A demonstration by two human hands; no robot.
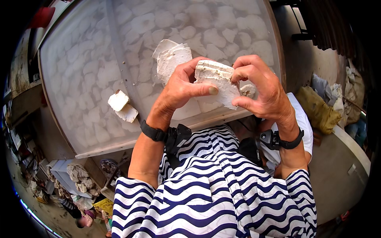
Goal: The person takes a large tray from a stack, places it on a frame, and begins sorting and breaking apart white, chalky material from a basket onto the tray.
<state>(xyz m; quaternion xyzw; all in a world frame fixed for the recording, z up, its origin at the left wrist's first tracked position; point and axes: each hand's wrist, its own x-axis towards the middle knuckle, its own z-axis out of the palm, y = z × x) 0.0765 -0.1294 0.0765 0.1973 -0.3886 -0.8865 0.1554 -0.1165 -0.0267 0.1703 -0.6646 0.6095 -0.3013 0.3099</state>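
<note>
My left hand grips a rough, white, layered slab of unclear material, its thumb lying across the front. The slab's upper edge shows several ridged layers. At its right side, the curled fingers and thumb of my right hand pinch the edge and lower corner. Just behind my left hand, flat white flaky pieces lie overlapped on a translucent sheet. A small lumpy whitish piece shows between the fingers of my right hand. Farther left, two small white chunks lie together on the sheet.
Beneath the sheet, many pale irregular pieces show, framed by a wooden edge. A yellowish sack stands at right. Crates with pale lumps sit at lower left, and a person is beyond them. Someone in white clothing is close by my right forearm.
</note>
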